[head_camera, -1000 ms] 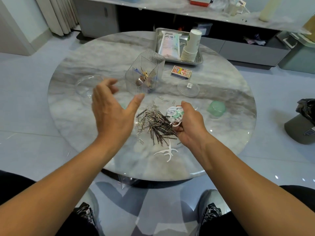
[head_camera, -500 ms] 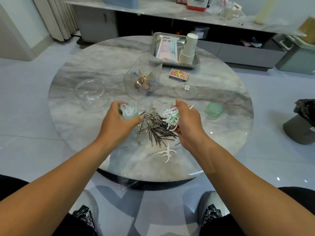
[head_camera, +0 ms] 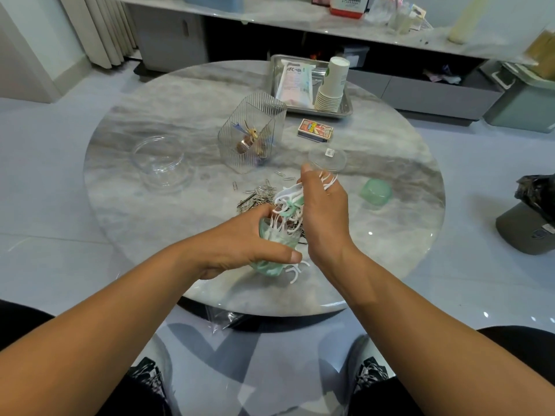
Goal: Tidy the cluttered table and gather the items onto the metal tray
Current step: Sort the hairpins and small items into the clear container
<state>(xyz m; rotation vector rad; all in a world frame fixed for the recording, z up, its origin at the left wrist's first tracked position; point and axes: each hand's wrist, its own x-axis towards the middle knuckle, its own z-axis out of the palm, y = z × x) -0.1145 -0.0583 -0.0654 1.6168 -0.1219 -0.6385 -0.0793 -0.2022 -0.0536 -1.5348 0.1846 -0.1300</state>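
My left hand (head_camera: 243, 244) grips a small green container (head_camera: 270, 267) above the near part of the round marble table (head_camera: 180, 115). My right hand (head_camera: 322, 211) holds a bunch of white and green floss picks (head_camera: 289, 202) right over the container's mouth, with some picks sticking into it. One white floss pick (head_camera: 295, 273) lies on the table below my hands. A heap of hairpins and paper clips (head_camera: 256, 198) lies just beyond. The metal tray (head_camera: 347, 108) at the far side holds a white packet (head_camera: 294, 82) and a stack of paper cups (head_camera: 333, 85).
A ribbed clear box (head_camera: 252, 132) with small items stands mid-table. A clear round dish (head_camera: 159, 163) sits left, a matchbox (head_camera: 315, 130) and a clear lid (head_camera: 329, 159) near the tray, a green lid (head_camera: 375, 192) right. A bin (head_camera: 531, 223) stands on the floor right.
My left hand closed on the green container and brought it toward me. My right hand carried the floss picks over its mouth.
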